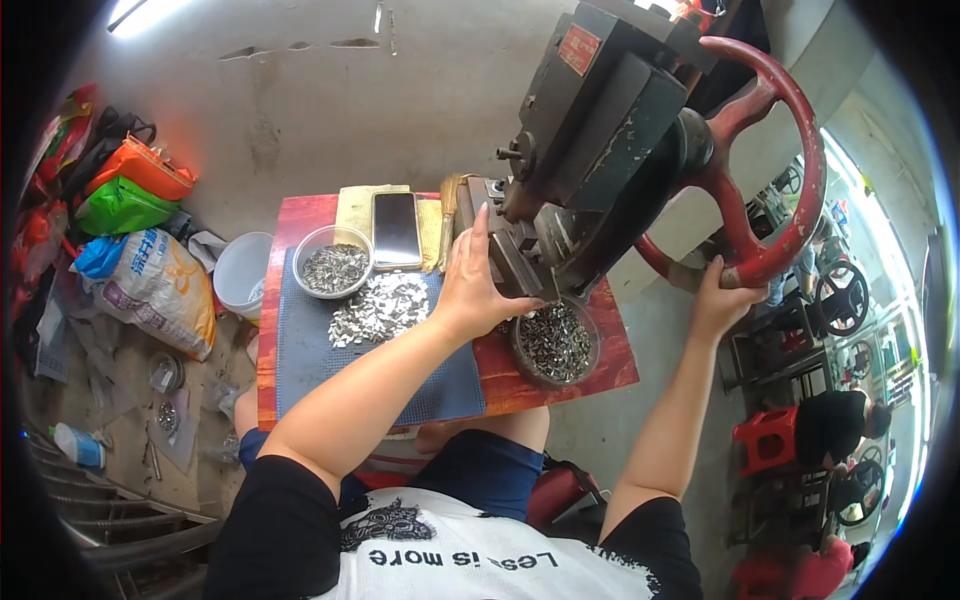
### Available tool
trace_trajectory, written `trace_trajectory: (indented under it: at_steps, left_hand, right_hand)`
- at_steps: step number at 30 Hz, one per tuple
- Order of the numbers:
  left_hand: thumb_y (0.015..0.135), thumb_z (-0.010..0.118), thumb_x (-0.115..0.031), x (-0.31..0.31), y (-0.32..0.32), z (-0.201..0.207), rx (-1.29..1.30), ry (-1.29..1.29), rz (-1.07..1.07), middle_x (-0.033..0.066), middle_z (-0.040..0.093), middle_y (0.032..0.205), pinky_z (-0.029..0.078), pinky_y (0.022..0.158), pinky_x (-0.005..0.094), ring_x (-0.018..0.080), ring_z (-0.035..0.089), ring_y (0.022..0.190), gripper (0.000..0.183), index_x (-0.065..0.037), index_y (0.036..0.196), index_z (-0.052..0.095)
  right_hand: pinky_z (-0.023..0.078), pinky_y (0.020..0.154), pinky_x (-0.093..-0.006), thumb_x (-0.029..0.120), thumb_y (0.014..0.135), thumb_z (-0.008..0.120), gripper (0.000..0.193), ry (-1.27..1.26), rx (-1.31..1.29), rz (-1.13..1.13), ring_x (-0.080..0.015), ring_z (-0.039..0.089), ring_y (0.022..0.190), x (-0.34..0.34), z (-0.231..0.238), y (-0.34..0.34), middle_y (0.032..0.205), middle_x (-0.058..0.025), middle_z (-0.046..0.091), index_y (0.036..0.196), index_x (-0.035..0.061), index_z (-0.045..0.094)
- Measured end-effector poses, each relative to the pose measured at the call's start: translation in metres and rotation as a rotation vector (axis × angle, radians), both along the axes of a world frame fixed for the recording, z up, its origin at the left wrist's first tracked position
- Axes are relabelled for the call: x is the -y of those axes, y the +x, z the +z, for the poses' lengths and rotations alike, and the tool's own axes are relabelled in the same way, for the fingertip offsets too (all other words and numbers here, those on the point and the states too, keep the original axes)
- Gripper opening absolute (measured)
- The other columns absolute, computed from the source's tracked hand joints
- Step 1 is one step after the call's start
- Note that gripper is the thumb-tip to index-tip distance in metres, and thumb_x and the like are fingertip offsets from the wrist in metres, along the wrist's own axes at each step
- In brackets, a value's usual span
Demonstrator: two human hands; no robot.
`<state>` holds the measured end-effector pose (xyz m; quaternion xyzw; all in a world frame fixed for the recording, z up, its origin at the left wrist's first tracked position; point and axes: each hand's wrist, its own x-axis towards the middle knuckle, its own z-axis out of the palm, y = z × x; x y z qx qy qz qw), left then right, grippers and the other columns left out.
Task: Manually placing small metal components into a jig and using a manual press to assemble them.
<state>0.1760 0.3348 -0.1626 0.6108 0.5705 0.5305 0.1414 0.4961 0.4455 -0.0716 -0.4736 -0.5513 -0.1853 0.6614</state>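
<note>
Press machine (600, 130), a dark hand-wheel press, is standing at the far right of the red table (300, 215), its top cut off by the upper edge of the view. Its red handwheel (790, 160) is hanging out past the table's right side, and my right hand (722, 295) is gripping the lower rim of it, fingers curled around the wheel; the fingertips are hidden behind the rim. My left hand (470, 285) is reaching in at the press bed, fingers held together and pointing up against the tooling, thumb stretched toward the die. I cannot tell whether I am pinching a piece there, because the hand itself is covering the spot.

On the table a grey mat (300, 370) is lying under my left forearm. A loose pile of small flat metal blanks (380, 308) is sitting on the mat just left of my left wrist. Right below the press, a round bowl of dark stamped parts (553, 343) is standing, partly hidden by my hand. Another bowl of metal pieces (335, 265) is sitting at the far end of the mat, beside a phone (396, 228) lying face up on a yellowish cloth (355, 205). The small parts are too tiny to make out individually.
</note>
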Motion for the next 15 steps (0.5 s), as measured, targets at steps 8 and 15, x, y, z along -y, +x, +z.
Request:
trace_trajectory:
  at_steps: [8,15]
  left_hand:
    - [0.050,0.096,-0.039,-0.041,-0.037,-0.001,0.020,-0.083,-0.098,0.0252,0.044,0.142,0.027,0.117,0.0453,0.0402,0.039,0.135,0.147,0.002,0.157,0.005]
    - [0.047,0.096,-0.045,-0.081,-0.044,0.003,-0.047,-0.179,-0.122,0.0264,0.038,0.150,0.023,0.120,0.0448,0.0385,0.033,0.144,0.146,-0.002,0.158,0.011]
  right_hand:
    - [0.053,0.078,-0.0424,0.019,0.086,0.072,0.053,-0.394,0.250,0.056,-0.0312,0.068,0.086,0.018,0.126,0.017,0.102,-0.0206,0.064,0.126,-0.0024,0.044]
    - [0.050,0.057,-0.0288,0.014,0.088,0.073,0.038,-0.371,0.050,0.385,-0.0143,0.057,0.058,0.012,0.180,0.006,0.080,-0.0033,0.058,0.118,0.0040,0.052]
